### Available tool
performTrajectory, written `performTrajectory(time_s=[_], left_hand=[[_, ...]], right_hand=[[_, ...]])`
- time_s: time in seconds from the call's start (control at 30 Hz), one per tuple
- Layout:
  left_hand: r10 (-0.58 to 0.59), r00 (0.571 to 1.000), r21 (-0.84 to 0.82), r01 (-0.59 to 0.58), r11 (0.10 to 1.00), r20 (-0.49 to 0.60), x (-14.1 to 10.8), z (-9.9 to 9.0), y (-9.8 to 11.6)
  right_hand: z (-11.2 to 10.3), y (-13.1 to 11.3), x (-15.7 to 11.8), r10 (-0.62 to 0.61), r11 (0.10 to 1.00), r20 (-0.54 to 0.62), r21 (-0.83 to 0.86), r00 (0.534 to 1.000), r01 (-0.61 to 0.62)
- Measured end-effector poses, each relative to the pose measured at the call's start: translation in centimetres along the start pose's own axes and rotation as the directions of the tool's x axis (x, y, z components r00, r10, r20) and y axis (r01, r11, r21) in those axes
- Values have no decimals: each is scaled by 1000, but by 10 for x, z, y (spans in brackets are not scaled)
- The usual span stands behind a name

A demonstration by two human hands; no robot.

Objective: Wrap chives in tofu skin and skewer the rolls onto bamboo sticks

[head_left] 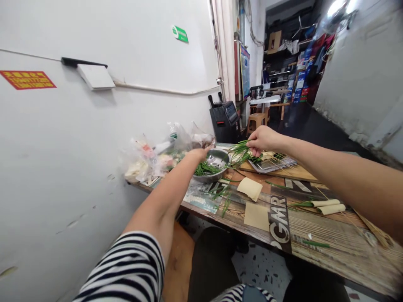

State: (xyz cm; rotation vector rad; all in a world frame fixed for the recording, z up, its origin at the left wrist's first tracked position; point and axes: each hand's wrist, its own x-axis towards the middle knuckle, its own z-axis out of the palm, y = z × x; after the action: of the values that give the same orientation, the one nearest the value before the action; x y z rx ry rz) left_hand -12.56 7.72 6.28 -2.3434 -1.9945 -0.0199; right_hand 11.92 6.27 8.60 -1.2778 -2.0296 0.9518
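- Right hand [262,140]: pinches a bundle of long, thin green stalks [239,151] between the round, shiny metal bowl [210,179] and the rectangular metal tray [267,169].
- Left hand [201,154]: located at the bowl's rim; finger closure cannot be determined.
- Thin, square, pale-yellow sheets [250,188]: lie on the wood-patterned bench [317,230], nearer the person than the tray.

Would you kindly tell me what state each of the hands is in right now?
Left hand: at the metal bowl; whether open or closed cannot be told.
Right hand: closed, holding green stems.
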Motion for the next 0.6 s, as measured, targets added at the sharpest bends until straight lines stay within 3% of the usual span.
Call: performTrajectory(time_s=[0.03, 0.1, 0.13, 0.2, 0.23, 0.3, 0.37, 0.4, 0.47, 0.53, 0.6], left_hand=[[-31, 999, 11, 31, 999, -13, 0, 6, -5], [-63, 988, 15, 66, 998, -142, -6, 15, -11], [-31, 972, -6, 30, 1000, -231, -11, 18, -10], [117, 915, -93, -164, 982, -387, -21, 20, 0], [214, 881, -157, -303, 940, -423, -26, 21, 9], [399, 830, -337, -532, 777, -390, -36, 21, 30], [542, 787, -574, -599, 559, -293, -44, 23, 52], [592, 765, -692, -571, 441, -254, -47, 25, 62], [652, 742, -900, -380, 214, -158, -52, 31, 77], [681, 731, -998, -63, 25, -30, -55, 37, 87], [714, 695, -967, 231, -104, 89, -58, 41, 94]], right_hand=[[1, 3, 1, 8, 1000, -5, 14, 1000, -8], [1, 11, 0, 20, 999, 2, 29, 1000, -20], [1, 15, -1, 26, 999, 7, 28, 1000, -27], [2, 20, -4, 33, 999, 25, 3, 999, -33], [3, 20, -7, 20, 1000, 57, -22, 998, -19], [5, 17, -15, -39, 995, 172, -81, 984, 53], [8, 10, -26, -88, 983, 308, -128, 947, 133], [8, 7, -31, -98, 977, 365, -142, 926, 159], [6, 2, -43, -97, 969, 437, -165, 894, 185], [2, 1, -53, -99, 962, 460, -183, 882, 203], [-5, 4, -63, -105, 958, 448, -195, 888, 212]])
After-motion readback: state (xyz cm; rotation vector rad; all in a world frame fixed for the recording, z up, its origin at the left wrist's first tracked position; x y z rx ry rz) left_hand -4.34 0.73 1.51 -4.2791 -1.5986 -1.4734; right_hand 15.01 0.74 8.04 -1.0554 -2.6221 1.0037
